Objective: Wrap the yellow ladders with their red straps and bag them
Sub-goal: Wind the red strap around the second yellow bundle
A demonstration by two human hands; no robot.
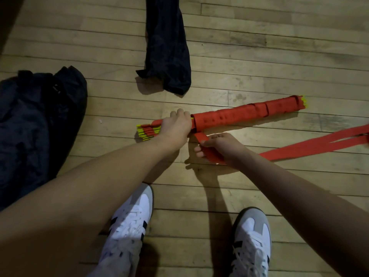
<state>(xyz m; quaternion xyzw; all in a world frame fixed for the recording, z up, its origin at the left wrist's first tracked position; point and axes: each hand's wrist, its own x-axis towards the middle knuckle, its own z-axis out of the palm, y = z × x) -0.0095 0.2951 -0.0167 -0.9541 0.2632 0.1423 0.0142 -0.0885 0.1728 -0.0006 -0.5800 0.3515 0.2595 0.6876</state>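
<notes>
A bundle of yellow ladder rungs (147,132) lies across the wooden floor, most of its length wound in red strap (245,114). Yellow tips stick out at both ends. My left hand (176,125) grips the bundle near its left end, pinning it to the floor. My right hand (213,145) pinches the loose red strap just below the bundle. The free strap tail (311,145) trails off to the right edge. A narrow dark bag (166,47) lies flat on the floor beyond the bundle.
A large dark bag (38,120) is slumped on the floor at the left. My two white and grey shoes (131,216) (251,238) stand on the floorboards (259,56) near the bottom, close below my hands.
</notes>
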